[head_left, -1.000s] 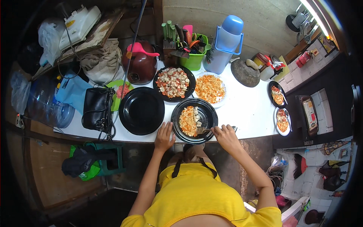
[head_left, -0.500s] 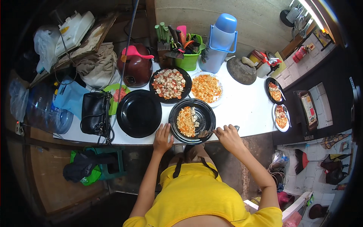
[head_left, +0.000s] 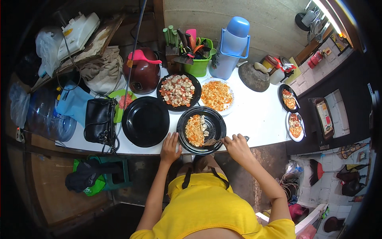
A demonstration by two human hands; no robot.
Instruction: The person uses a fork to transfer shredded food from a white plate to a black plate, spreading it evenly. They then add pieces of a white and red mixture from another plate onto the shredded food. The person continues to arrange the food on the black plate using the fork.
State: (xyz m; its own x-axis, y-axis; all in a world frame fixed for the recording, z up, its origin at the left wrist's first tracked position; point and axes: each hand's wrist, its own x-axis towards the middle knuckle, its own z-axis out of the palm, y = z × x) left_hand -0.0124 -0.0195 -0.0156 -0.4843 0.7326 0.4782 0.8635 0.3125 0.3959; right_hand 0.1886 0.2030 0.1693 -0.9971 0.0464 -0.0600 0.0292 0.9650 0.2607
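My right hand [head_left: 237, 147] grips a fork [head_left: 212, 142], its head lying in the near right part of a black plate [head_left: 221, 136] at the table's front edge. On that plate are orange-and-white shredded or grated food [head_left: 193, 131] and a strip of pale round slices [head_left: 204, 126] along its right side. My left hand [head_left: 171, 148] lies flat with fingers stretched out, on the table edge close by the plate's left rim; whether it touches the rim I cannot tell. An unfilled black plate [head_left: 145, 122] stands just left of it.
Behind stand a black plate of sliced food [head_left: 178, 91] and a white plate of orange-and-white food [head_left: 217, 95]. A black handbag [head_left: 98, 120], a dark red rice cooker [head_left: 146, 73], a green utensil holder [head_left: 196, 67] and a blue jug [head_left: 230, 47] surround them. Two small filled plates [head_left: 295, 126] sit far right.
The fork's head has shifted slightly left in the plate, toward the food, and my right hand with it. My left hand stays beside the plate. The whole view has shifted a little.
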